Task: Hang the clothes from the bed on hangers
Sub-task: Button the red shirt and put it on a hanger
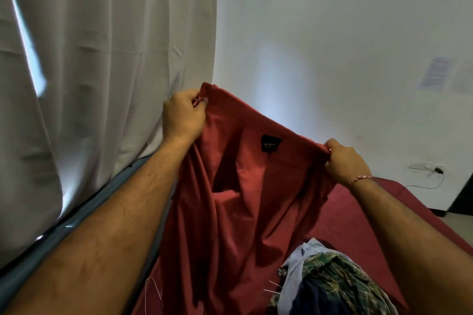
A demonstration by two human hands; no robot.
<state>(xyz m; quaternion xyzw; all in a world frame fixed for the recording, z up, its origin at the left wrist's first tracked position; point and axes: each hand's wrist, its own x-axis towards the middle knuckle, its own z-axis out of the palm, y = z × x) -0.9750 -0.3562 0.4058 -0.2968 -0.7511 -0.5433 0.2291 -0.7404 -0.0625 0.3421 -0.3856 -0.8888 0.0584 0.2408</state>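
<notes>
A red shirt (pixel 238 186) with a small black neck label hangs in the air above the bed (pixel 353 215). My left hand (pixel 183 114) pinches its upper left edge high up. My right hand (pixel 345 158) grips the upper right edge, lower than the left, so the top edge slopes down to the right. The cloth drapes down to the red bedsheet. A pile of clothes (pixel 330 284), with a green plaid piece, a pale blue one and a dark blue one, lies on the bed at the lower right. Thin metal hanger wires (pixel 153 291) show beside the shirt's hem.
A white curtain (pixel 102 71) hangs close on the left, down to the bed's grey-blue side. A white wall (pixel 332 33) stands behind. A wall socket (pixel 425 167) with a plugged cable sits low on the right, near a dark piece of furniture (pixel 463 197).
</notes>
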